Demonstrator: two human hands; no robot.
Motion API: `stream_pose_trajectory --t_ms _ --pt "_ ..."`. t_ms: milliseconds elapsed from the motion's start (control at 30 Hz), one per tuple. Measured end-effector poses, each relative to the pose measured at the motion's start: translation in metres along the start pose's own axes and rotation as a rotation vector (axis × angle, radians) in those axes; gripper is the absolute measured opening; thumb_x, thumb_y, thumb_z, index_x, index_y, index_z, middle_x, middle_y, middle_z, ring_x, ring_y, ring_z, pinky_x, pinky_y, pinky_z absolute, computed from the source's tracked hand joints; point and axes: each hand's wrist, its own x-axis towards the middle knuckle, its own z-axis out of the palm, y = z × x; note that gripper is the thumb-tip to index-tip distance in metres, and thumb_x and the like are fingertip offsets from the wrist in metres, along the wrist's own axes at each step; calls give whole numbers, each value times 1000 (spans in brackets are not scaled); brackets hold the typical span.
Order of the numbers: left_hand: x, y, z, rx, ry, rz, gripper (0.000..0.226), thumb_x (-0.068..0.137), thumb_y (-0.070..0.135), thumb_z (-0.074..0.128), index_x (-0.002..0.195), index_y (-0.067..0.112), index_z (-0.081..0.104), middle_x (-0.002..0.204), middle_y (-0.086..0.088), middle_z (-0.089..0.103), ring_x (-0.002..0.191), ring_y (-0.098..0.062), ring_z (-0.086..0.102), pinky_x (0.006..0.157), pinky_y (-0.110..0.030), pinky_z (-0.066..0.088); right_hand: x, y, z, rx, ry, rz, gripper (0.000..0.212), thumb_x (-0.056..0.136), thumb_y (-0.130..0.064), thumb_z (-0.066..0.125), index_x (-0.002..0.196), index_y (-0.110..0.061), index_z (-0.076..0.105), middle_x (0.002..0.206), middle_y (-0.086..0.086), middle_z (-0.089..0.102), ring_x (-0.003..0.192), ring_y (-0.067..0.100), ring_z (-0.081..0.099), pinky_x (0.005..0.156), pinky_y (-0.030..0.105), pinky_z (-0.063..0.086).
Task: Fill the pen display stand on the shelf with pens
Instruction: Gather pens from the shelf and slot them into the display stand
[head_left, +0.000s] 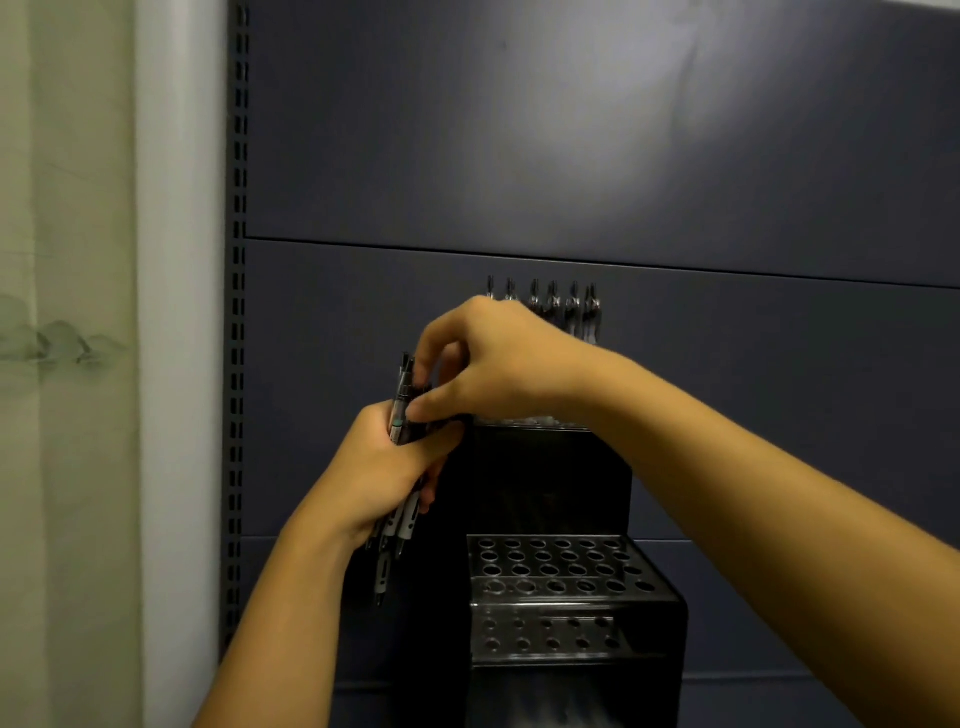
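The left hand (382, 470) grips a bundle of pens (400, 457), fingers curled round the barrels; the bundle stands nearly upright, its upper ends rising above the fist and its lower ends hanging below it. The right hand (488, 358) reaches across from the right and pinches the upper part of one pen in that bundle between thumb and fingertips, directly above the left hand and touching it. The pen display stand (566, 582), black and stepped, sits just to the right of and below both hands. Its front tier shows rows of round holes, all unoccupied as far as can be seen. Its rear, higher tier lies behind the right wrist and carries a row of pens in stand (571, 306), whose tops protrude above the right hand against the dark shelf back panel (571, 156). A pale curtain (62, 364) hangs at far left.
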Motion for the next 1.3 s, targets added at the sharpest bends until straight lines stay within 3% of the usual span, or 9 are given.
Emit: stream_pose_trajectory --t_ms 133,267,467,667,800,967,1100,1200,1300 --pt "-1 1 0 41 2 15 19 97 16 64 81 7 64 54 -14 54 44 -24 48 49 -32 47 4 0 8 44 56 26 27 78 -43 84 75 -18 74 61 -9 63 53 0 56 45 7 37" --pt "-1 3 2 37 19 -2 26 97 15 64 72 9 62 53 -13 54 44 -24 48 48 -30 46 3 -3 11 118 105 63 25 80 -39 84 75 -15 76 62 -8 65 53 -1 58 45 8 40" --pt "-1 5 2 64 14 -5 20 96 15 64 79 5 62 56 -11 58 47 -23 53 50 -33 47 3 -4 16 211 182 117 21 77 -28 79 73 -7 75 76 10 73 74 23 69 63 38 60" --pt "-2 9 -1 57 14 -17 22 96 17 65 77 8 60 55 -9 57 46 -20 52 47 -27 47 2 -3 18 368 248 149 22 77 -22 81 60 -16 68 67 -1 70 62 7 64 51 19 55" --pt "-3 7 -5 67 17 -13 26 95 20 68 72 14 58 56 -9 56 46 -21 51 46 -30 46 5 -3 18 479 345 114 19 78 -17 79 72 -3 69 55 -3 62 48 10 60 47 24 51" --pt "-2 8 -5 3 27 -7 35 97 24 67 67 14 52 53 -7 48 43 -20 45 44 -31 42 6 5 10 631 177 30 16 86 -13 79 92 -5 67 77 8 69 63 18 68 56 35 59" --pt "-3 6 -5 -53 3 -16 32 96 20 68 71 8 52 55 -8 47 43 -21 44 44 -32 41 6 15 9 641 107 -66 28 91 -4 72 118 -11 70 97 5 70 80 20 70 58 28 56" --pt "-4 6 -4 -79 -23 -29 25 94 21 69 81 4 57 57 -8 49 44 -20 45 44 -31 41 5 21 9 619 88 -109 20 94 -4 69 108 -16 75 98 -1 75 86 13 71 58 25 53" --pt "-3 5 -3 -78 -8 -28 25 93 20 70 79 6 56 58 -9 52 45 -20 47 45 -32 43 6 22 10 643 93 -140 12 92 -4 70 95 -15 73 91 -2 74 82 23 70 59 28 54"
